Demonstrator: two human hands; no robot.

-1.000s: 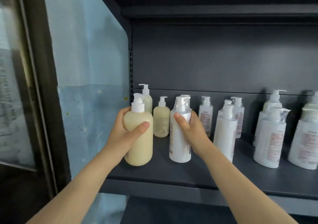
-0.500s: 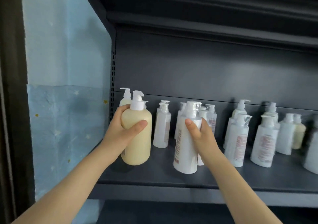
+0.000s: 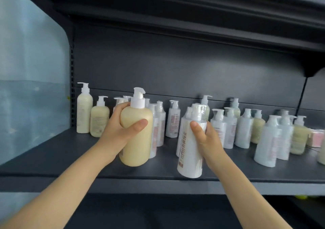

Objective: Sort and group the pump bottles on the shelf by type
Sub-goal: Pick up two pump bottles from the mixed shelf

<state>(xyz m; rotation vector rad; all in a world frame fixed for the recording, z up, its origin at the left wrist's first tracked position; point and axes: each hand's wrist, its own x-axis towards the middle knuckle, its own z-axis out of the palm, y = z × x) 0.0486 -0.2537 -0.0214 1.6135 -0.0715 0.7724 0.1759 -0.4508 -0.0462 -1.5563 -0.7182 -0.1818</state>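
Grips a large cream pump bottle (image 3: 137, 141) in the left hand (image 3: 117, 133), thumb pressed across the front and fingers curled behind the shoulder, holding it upright just in front of a tight cluster of shrink-wrapped white bottles (image 3: 161, 121), toward the front of the dark shelf (image 3: 52, 151). Clamps the right hand (image 3: 208, 141) round a taller white shrink-wrapped bottle (image 3: 190, 156), thumb on the near face and fingers hidden behind, tilting it with the base out at the shelf's front lip. Cannot tell whether either base rests on the shelf or hangs just above it. Looks mid-sort, with a tall cream bottle (image 3: 84, 111) and a shorter cream bottle (image 3: 99, 121) grouped in the back left corner, well apart from other cream bottles (image 3: 257, 128) mixed among white ones at the right. Could lose the white bottle first, given glossy film, a one-handed hold on a tilted body and a base at the lip, risking a slip and a drop off the front. Could also topple the white cluster by swinging the cream bottle left toward the corner pair too low, clipping pump heads and starting a domino along the packed row. Might snag the cream bottle's own spout on a neighbour during the same sweep. Could overlook cream bottles half hidden behind white ones on the right, leaving the groups mixed.
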